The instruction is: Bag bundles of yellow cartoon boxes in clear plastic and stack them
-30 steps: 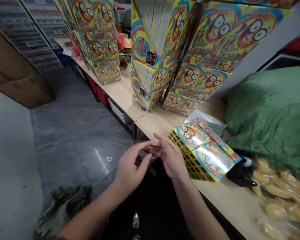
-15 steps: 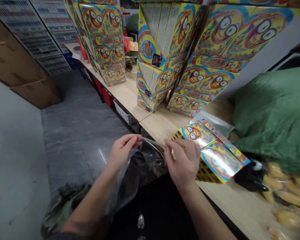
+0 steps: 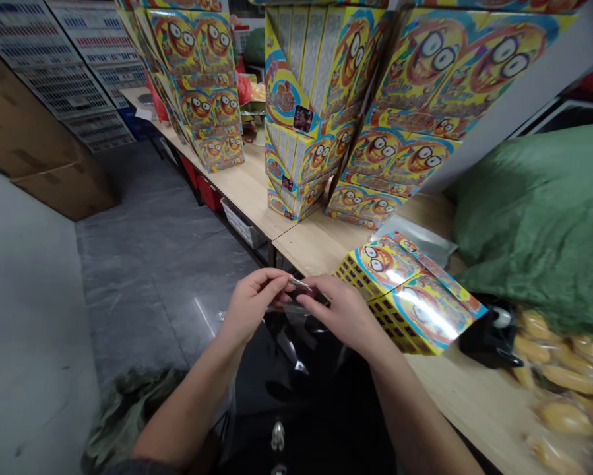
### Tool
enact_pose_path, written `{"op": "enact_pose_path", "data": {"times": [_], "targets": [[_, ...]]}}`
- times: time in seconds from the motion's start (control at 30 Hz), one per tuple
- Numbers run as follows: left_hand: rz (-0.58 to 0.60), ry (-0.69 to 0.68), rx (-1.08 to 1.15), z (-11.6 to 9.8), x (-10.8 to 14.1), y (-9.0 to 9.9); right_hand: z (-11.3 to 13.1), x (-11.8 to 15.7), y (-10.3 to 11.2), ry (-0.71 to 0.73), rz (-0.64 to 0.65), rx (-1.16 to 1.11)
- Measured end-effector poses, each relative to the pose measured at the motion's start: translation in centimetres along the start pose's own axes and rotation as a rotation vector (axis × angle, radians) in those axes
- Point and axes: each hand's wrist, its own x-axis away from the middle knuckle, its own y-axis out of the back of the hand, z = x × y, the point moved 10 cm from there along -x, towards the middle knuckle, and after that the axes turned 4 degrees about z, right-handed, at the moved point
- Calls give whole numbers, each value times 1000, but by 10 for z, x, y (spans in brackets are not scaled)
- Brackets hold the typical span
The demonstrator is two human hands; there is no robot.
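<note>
My left hand (image 3: 256, 300) pinches the edge of a clear plastic bag (image 3: 291, 349) in front of my dark clothing. Close on its right, my right hand (image 3: 338, 307) has its thumb and fingers at the same gathered edge, closed on the film. The bag hangs below both hands, and light glints on it. Just right of my right hand, a yellow cartoon-face box (image 3: 417, 290) lies on the wooden table (image 3: 320, 241).
Tall stacks of yellow boxes (image 3: 316, 155) stand along the table's back. A black tape dispenser (image 3: 491, 336), wrapped yellow items (image 3: 568, 376) and a green sack (image 3: 538, 224) are at the right. Brown cartons (image 3: 39, 145) stand at the left.
My hands have come closer together, the right one moving left. The stretched film between them is now short, and the bag spreads wider below. The view has shifted slightly.
</note>
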Motion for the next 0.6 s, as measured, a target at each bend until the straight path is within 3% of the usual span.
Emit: {"op": "enact_pose_path", "data": {"times": [0.17, 0.27, 0.33, 0.4, 0.47, 0.53, 0.6], "targets": [[-102, -70, -102, -7, -12, 19, -50, 24, 10, -269, 58, -210], [-343, -329, -316, -32, 2, 33, -71, 37, 0, -426, 66, -437], [-413, -536, -516, -51, 25, 16, -76, 37, -3, -476, -7, -547], [-189, -621, -664, -48, 39, -29, -74, 32, -6, -490, -90, -662], [73, -577, -675, -30, 47, -68, -69, 26, -12, -510, -137, -809], [111, -444, -564, -13, 45, -76, -60, 22, -18, -498, -133, -926], [37, -278, -333, 3, 33, -62, -51, 20, -9, -412, -185, -907]]}}
